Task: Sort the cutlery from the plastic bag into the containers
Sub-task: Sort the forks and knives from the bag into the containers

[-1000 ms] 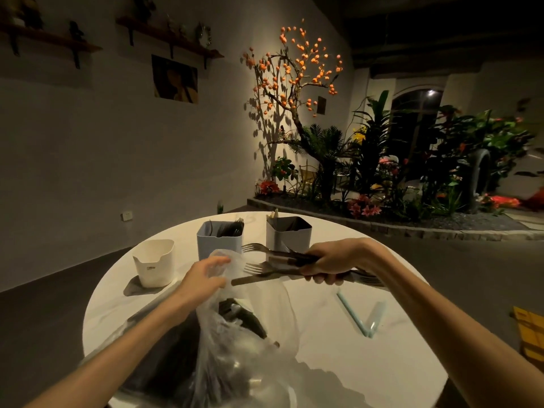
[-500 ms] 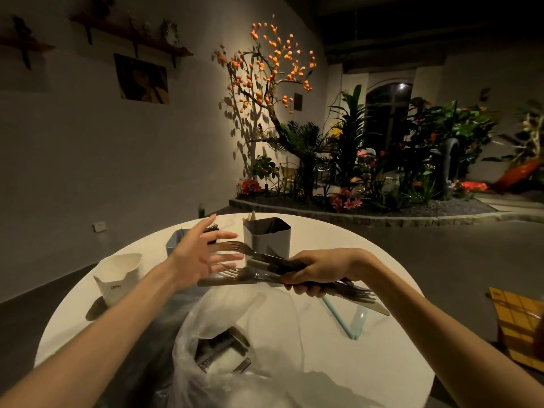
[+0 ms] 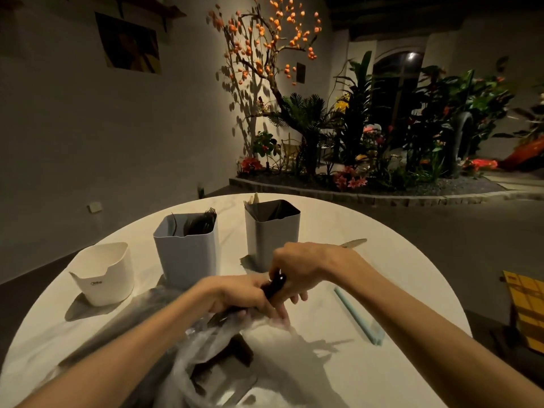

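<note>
My right hand [image 3: 312, 265] grips a bundle of dark cutlery [image 3: 276, 285] over the white round table [image 3: 368, 378]. A knife tip [image 3: 354, 242] sticks out past that hand's far side. My left hand [image 3: 235, 294] meets it from the left, fingers curled round the bundle's lower end. Just below both hands lies the clear plastic bag [image 3: 212, 360], with more dark pieces inside. Three containers stand behind: a white one [image 3: 103, 275] at the left, a blue-grey one [image 3: 188, 251] holding forks, and a grey one [image 3: 272, 234] with something pale poking out.
A pale blue straw-like strip [image 3: 357, 316] lies on the table right of my hands. A yellow patterned object [image 3: 527, 307] sits off the table's right edge. Beyond the table are a planter bed with plants [image 3: 368, 160] and a wall.
My left hand, open beside the fork tines before, has closed on the bundle. Both hands have come together lower, above the bag, and the bundle has swung round.
</note>
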### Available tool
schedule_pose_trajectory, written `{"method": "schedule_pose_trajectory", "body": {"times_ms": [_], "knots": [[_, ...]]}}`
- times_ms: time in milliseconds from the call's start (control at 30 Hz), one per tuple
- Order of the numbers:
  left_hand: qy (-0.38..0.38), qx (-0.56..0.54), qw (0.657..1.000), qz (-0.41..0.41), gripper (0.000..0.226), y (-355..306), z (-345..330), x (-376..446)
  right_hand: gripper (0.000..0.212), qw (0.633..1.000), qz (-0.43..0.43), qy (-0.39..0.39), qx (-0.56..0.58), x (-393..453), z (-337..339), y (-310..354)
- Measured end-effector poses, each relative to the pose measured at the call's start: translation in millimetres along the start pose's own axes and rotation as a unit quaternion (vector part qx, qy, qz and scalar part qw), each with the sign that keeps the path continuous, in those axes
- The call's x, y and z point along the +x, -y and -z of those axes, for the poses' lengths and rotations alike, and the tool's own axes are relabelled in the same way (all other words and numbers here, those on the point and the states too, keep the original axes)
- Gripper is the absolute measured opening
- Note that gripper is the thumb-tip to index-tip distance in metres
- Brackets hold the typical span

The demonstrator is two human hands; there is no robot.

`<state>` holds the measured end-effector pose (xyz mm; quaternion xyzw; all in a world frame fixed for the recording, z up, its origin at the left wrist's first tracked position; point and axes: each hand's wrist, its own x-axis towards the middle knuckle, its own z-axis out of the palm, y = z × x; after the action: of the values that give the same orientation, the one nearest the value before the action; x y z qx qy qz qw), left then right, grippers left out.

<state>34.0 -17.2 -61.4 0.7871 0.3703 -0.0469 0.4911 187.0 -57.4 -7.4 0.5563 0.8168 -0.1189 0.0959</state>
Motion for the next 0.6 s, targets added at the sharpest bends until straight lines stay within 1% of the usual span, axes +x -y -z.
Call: {"method": "schedule_pose_trajectory", "body": {"times_ms": [67, 100, 167, 200, 233, 267, 300, 333, 367, 400, 433, 467, 500, 533, 567, 600], "knots": [[-0.028, -0.057, 0.998, -0.002, 0.021, 5.9, -3.5, 0.3, 0.043, 0.999, -0.013, -0.034, -0.040, 3.5, 6.0, -4.7], [-0.043, -0.084, 0.995, 0.002, 0.017, 8.4, -4.1, -0.5, 0.046, 0.998, -0.017, -0.039, -0.047, 4.8, 10.4, -6.6], [-0.077, -0.111, 0.991, 0.003, 0.017, 13.8, -4.2, -1.4, 0.047, 0.998, -0.021, -0.039, -0.033, 3.7, 21.5, -9.5], [-0.090, -0.127, 0.988, -0.003, 0.016, 16.8, -3.6, -1.1, 0.049, 0.998, -0.027, -0.054, -0.028, 0.2, 28.0, -11.1], [-0.103, -0.146, 0.984, -0.015, 0.012, 18.2, -4.1, -1.5, 0.052, 0.995, -0.032, -0.087, -0.030, -4.3, 33.9, -15.0], [-0.121, -0.174, 0.977, -0.027, 0.008, 21.0, -3.7, -1.0, 0.055, 0.989, -0.029, -0.142, -0.028, -9.0, 38.6, -20.4], [-0.142, -0.213, 0.966, -0.042, 0.010, 24.6, -2.8, 0.1, 0.058, 0.974, -0.018, -0.225, -0.005, -14.2, 40.8, -27.1], [-0.164, -0.261, 0.950, -0.058, 0.016, 28.6, -0.9, 2.0, 0.057, 0.943, -0.003, -0.330, 0.043, -18.5, 39.8, -33.6], [-0.182, -0.305, 0.931, -0.081, 0.021, 31.7, 1.1, 3.1, 0.052, 0.888, 0.009, -0.448, 0.106, -21.8, 34.3, -38.2], [-0.197, -0.339, 0.913, -0.114, 0.022, 32.3, 3.4, 3.0, 0.043, 0.819, 0.005, -0.547, 0.172, -23.8, 27.2, -39.4], [-0.205, -0.359, 0.898, -0.152, 0.022, 30.5, 5.9, 2.6, 0.033, 0.761, -0.018, -0.602, 0.241, -21.6, 18.3, -39.2], [-0.206, -0.363, 0.890, -0.182, 0.023, 28.3, 8.6, 2.5, 0.027, 0.728, -0.043, -0.608, 0.314, -17.3, 8.0, -36.5], [-0.204, -0.351, 0.892, -0.200, 0.023, 23.5, 10.8, 1.5, 0.026, 0.722, -0.063, -0.574, 0.381, -10.6, -2.2, -34.1], [-0.201, -0.328, 0.900, -0.207, 0.024, 18.7, 12.6, -0.1, 0.030, 0.728, -0.070, -0.518, 0.444, -3.9, -11.9, -30.9], [-0.193, -0.301, 0.911, -0.207, 0.025, 14.3, 12.5, -1.4, 0.036, 0.725, -0.067, -0.462, 0.506, 2.8, -20.7, -28.9], [-0.184, -0.278, 0.920, -0.206, 0.026, 10.9, 11.0, -2.8, 0.042, 0.709, -0.060, -0.415, 0.567, 7.3, -26.5, -26.4]]}}
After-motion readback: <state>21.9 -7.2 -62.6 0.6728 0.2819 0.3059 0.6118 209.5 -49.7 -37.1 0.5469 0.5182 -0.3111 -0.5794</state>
